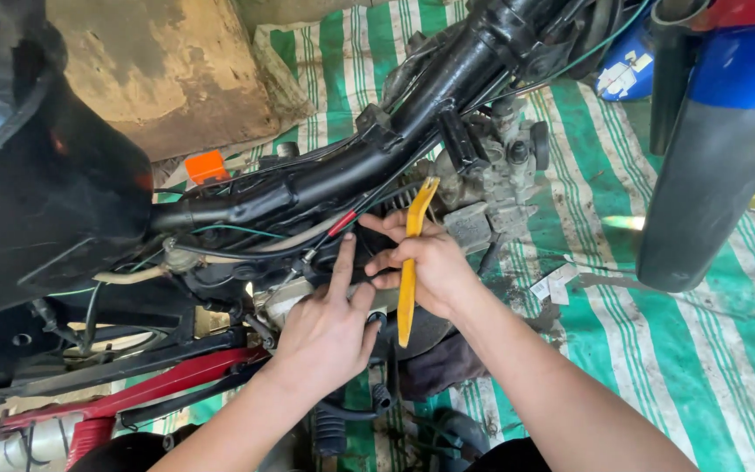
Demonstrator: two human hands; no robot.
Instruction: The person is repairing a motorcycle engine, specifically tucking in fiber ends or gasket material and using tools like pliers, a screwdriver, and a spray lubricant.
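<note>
Head view looks down on a stripped motorcycle over a green striped tarp [657, 350]. One yellow pry tool [409, 262] sits in the right hand [430, 267], fingers curled round its middle, tip up at 12 o'clock toward the black frame tube [377, 149], seemingly to lever among the wires. The left hand [325, 328] lies at 8 o'clock of it, fingers extended and pressed on the engine [482, 201], apparently steadying. Two hands, one tool, one orange piece [206, 166].

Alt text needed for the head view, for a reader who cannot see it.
Right hand grips a yellow pry tool against a stripped motorcycle's engine, while the left hand points a finger at wiring under the black frame tube. A green striped tarp lies beneath.
</note>
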